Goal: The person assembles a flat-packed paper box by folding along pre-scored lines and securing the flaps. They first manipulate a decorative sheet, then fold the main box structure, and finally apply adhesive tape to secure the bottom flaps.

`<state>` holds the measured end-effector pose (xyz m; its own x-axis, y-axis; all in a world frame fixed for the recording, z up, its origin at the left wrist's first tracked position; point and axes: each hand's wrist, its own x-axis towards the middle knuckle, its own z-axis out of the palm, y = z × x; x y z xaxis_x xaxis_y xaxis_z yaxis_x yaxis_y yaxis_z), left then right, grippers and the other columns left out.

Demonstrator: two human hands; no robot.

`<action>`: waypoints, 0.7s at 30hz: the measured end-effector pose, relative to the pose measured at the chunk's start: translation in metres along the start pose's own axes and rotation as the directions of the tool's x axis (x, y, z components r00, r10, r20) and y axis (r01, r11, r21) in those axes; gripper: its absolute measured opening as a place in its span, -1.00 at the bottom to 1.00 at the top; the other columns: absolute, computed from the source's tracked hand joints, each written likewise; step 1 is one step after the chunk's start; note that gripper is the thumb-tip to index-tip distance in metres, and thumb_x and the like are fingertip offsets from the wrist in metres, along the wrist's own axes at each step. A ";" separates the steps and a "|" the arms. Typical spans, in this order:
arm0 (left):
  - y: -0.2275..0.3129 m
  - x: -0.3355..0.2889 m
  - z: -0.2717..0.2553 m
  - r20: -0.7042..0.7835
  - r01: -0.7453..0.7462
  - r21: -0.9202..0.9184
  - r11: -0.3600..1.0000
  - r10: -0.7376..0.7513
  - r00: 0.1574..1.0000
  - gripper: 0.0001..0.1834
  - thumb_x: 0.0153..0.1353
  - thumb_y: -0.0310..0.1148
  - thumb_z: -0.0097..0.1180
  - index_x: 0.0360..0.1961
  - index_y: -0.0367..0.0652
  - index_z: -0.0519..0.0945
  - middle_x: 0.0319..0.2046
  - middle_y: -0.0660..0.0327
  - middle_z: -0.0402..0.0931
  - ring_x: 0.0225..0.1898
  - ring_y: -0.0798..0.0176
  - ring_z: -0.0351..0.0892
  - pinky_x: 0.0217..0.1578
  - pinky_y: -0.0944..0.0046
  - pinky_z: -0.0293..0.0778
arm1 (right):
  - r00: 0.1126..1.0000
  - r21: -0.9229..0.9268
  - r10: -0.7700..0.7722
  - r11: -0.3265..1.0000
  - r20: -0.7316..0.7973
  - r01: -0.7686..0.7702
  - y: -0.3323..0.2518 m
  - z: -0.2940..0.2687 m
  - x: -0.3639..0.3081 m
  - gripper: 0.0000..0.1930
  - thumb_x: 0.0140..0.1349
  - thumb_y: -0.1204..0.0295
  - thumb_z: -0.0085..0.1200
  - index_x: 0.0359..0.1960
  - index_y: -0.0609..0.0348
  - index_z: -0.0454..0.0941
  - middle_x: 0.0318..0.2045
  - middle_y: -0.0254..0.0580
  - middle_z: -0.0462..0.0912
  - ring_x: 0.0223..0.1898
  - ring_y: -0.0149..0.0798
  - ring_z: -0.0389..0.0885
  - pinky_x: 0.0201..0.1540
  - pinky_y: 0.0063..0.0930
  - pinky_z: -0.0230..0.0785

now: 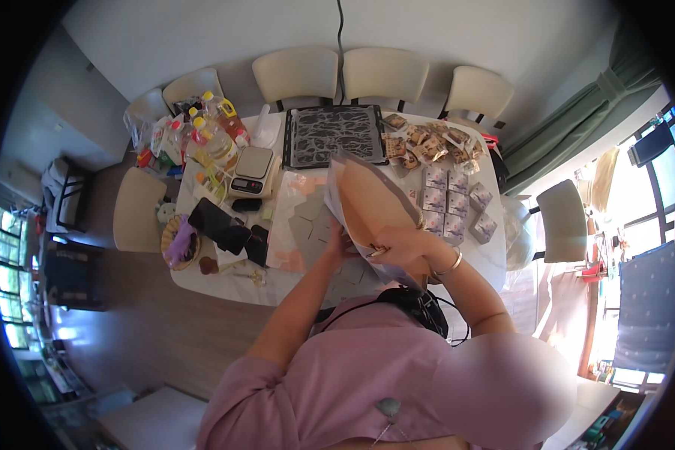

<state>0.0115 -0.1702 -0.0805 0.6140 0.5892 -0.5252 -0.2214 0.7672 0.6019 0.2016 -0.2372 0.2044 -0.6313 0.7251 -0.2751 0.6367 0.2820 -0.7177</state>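
A large paper bag (pixel 375 202), tan inside and pale grey outside, is tilted over the front of the table. My right hand (pixel 401 247), with a bangle at the wrist, is closed on the bag's near edge by its twisted cord handle. At the bag's lower left side, my left hand (pixel 341 241) grips it, its fingertips partly hidden by the paper. Under and beside the bag lie grey flat sheets (pixel 304 229) with dark cut lines and pale pink sheets (pixel 289 251).
Small patterned boxes (pixel 446 199) stand right of the bag, behind them wrapped packets (pixel 435 142). A black-framed tray (pixel 334 135) lies at the back. Leftward are a scale (pixel 253 171), oil bottles (pixel 216 139), a dark tablet (pixel 219 225) and a basket (pixel 180 240). Chairs (pixel 296 71) surround the table.
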 end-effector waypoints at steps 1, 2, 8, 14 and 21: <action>0.006 -0.008 0.008 -0.053 0.052 -0.026 0.998 -0.054 0.997 0.29 -0.02 0.74 -0.42 0.54 0.02 -0.11 0.49 -0.03 -0.07 0.46 -0.19 0.03 0.21 -0.46 0.23 | 1.000 0.026 0.002 1.000 -0.021 -0.002 0.009 -0.002 -0.005 -0.49 0.21 0.13 0.19 -0.57 0.44 0.42 -0.67 0.18 0.37 -0.63 0.03 0.34 -0.48 -0.16 0.22; 0.013 -0.015 0.017 -0.106 0.101 -0.054 0.993 -0.106 0.989 0.29 -0.02 0.74 -0.41 0.54 0.03 -0.12 0.50 -0.03 -0.10 0.47 -0.19 0.00 0.22 -0.49 0.19 | 0.999 0.051 0.004 0.999 -0.040 -0.002 0.017 -0.002 -0.008 -0.48 0.21 0.12 0.20 -0.57 0.44 0.42 -0.69 0.17 0.35 -0.64 0.02 0.33 -0.48 -0.16 0.21; 0.093 -0.038 0.080 -0.180 -0.410 0.171 0.896 0.437 0.881 0.14 0.15 0.52 -0.10 0.55 0.10 -0.18 0.50 0.03 -0.11 0.46 -0.19 0.01 0.20 -0.42 0.21 | 0.994 -0.066 0.107 0.992 -0.039 -0.109 0.007 -0.006 0.001 -0.36 0.17 -0.09 0.16 -0.55 0.44 0.52 -0.61 0.14 0.50 -0.54 -0.01 0.53 -0.40 -0.16 0.32; 0.220 -0.080 0.140 0.145 -0.396 0.908 0.140 0.780 0.608 -0.27 0.01 -0.33 0.39 0.25 -0.10 0.37 0.21 0.03 0.40 0.25 -0.07 0.39 0.16 0.05 0.39 | 0.991 0.113 0.116 0.988 -0.063 -0.108 -0.023 -0.012 0.016 -0.38 0.16 -0.13 0.18 -0.55 0.35 0.53 -0.59 0.12 0.56 -0.50 0.03 0.58 -0.40 -0.14 0.38; 0.232 -0.081 0.143 0.132 -0.161 0.986 -0.039 0.774 0.620 -0.44 -0.03 -0.51 0.37 0.06 -0.18 0.48 -0.10 -0.05 0.61 -0.04 -0.14 0.59 -0.08 0.01 0.51 | 0.534 -0.232 0.046 0.867 -0.844 -0.441 -0.011 -0.058 0.041 -0.65 0.07 0.18 0.24 -0.53 0.26 0.52 -0.44 0.05 0.67 -0.32 0.12 0.69 -0.33 -0.08 0.55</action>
<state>0.0187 -0.0765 0.1879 0.3091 0.9254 0.2192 0.6573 -0.3745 0.6540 0.1945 -0.1742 0.2383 0.0655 0.9306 0.3602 0.9330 0.0709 -0.3527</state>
